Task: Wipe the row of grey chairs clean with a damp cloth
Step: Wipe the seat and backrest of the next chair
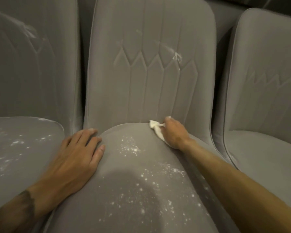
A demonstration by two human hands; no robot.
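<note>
Three grey chairs abreast: left chair, middle chair, right chair; one white cloth; two hands. Grey upholstery, white specks on left and middle seats, dim room. Flat on middle seat's left edge: left hand, fingers straight, slightly spread. Curled round cloth at seat's back edge: right hand

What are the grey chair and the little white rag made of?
The middle grey chair looks padded, covered in matte, velvety fabric: stitched seams pattern its back, and nothing shines. The white cloth gripped by the right hand looks like thin soft cotton or a wipe, since it crumples limply; which one is unclear.
</note>
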